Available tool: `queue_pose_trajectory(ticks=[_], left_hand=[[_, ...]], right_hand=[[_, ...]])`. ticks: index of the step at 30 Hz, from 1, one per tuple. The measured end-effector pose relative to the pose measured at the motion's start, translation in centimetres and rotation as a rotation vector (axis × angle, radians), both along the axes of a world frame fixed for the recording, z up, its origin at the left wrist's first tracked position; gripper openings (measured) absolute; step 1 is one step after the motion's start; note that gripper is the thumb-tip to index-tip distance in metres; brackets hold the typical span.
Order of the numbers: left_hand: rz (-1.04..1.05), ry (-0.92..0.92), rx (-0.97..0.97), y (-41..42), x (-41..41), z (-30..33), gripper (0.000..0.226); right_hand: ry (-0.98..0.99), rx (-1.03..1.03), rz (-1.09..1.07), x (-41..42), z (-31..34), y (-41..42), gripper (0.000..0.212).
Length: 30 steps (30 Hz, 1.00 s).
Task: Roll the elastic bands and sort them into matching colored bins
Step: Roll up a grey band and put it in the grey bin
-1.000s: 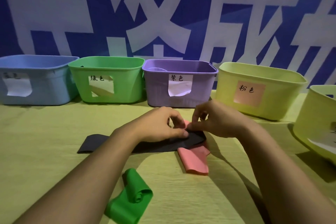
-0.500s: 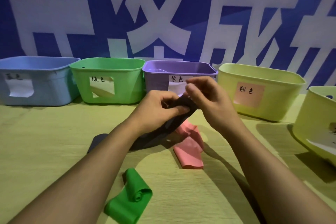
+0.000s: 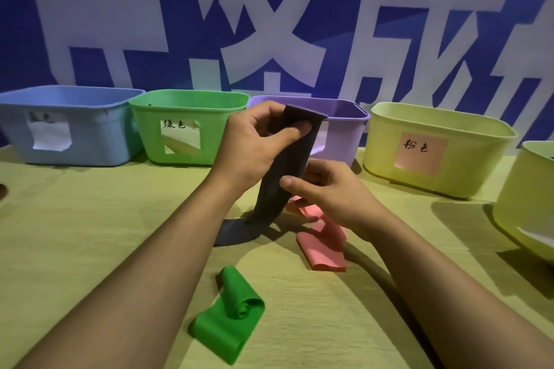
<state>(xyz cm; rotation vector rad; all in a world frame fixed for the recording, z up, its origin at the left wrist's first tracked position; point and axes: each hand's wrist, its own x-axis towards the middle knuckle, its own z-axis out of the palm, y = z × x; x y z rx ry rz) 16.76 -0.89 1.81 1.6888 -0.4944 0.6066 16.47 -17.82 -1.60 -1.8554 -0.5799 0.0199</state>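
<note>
A yellow-green cloth-covered worktop [image 3: 75, 234] is backed by a blue wall banner with large white characters [image 3: 269, 24]. Five plastic bins are counted at twelve o'clock; three bands. The dark grey elastic band [image 3: 287, 171] is pinched in the left hand [image 3: 254, 144] grip and the right hand [image 3: 326, 192] grip, its tail trailing on the worktop.

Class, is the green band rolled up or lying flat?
Partly rolled: the green band has a coil at one end, its other end flat on the table.

I see the black band [image 3: 286, 177] hanging lifted, lower end on the surface [image 3: 90, 234]; pink band [image 3: 325, 244] flat, green band [image 3: 229, 317] half-rolled.
</note>
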Motion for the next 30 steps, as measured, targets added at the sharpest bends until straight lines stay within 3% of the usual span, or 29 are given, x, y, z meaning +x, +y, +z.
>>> queue_pose_trajectory(ticks=[7,14,18,24,30], left_hand=[[0.086,-0.071,0.037,-1.7,-0.2,4.2,0.013],[0.142,-0.164,0.000,-2.3,0.2,10.3,0.015],[0.125,-0.113,-0.114,-2.0,0.8,11.8,0.013],[0.129,0.007,-0.202,-0.9,1.3,11.7,0.012],[0.152,0.051,-0.206,0.0,-0.3,11.1,0.021]], right_hand=[[-0.022,0.057,-0.022,-0.2,0.3,0.5,0.011],[-0.007,0.019,-0.021,-0.2,0.4,0.6,0.023],[0.012,0.026,0.006,-0.4,0.9,-0.2,0.016],[0.099,-0.106,0.058,-1.2,2.4,-0.6,0.030],[0.079,-0.169,-0.083,-3.3,3.1,-1.4,0.018]])
